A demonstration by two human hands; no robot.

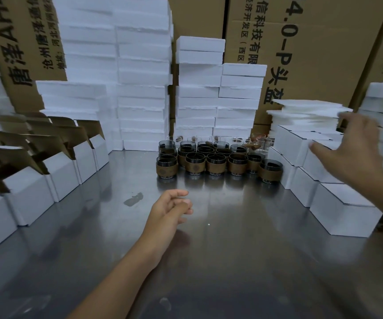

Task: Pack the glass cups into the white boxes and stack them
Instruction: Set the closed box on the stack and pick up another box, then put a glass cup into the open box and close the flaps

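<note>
1. We see a steel tabletop [232, 238] hemmed in on three sides by packing stock, with both hands over it.
2. The glass cups [215, 161] stand upright in a tight cluster at the middle of the far edge. They are dark-tinted, and each wears a brown sleeve round its body. Behind them is a row of clear cups [261, 142], too small for us to read further.
3. The left hand [172, 208] is above the centre of the tabletop, near the front row of cups but apart from it. Its fingers are loosely curled and hold nothing.
4. The right hand [351, 143] is raised over the right edge with its fingers spread wide. It is blurred, and we cannot tell whether it touches the boxes beneath it.
5. The closed white boxes [338, 203] are stacked in steps along the right edge, and the nearest reaches toward the front right corner.
6. A pile of thin foam sheets [308, 112] lies on top of those boxes at the far right corner.
7. The open white boxes [54, 171] line the left edge in a row, their brown-lined lids tilted up.
8. Foam blocks [139, 77] rise in tall stacks along the far edge, and printed cardboard cartons [324, 54] stand behind them.
9. A dull smudge [134, 199] marks the steel just left of the left hand.
</note>
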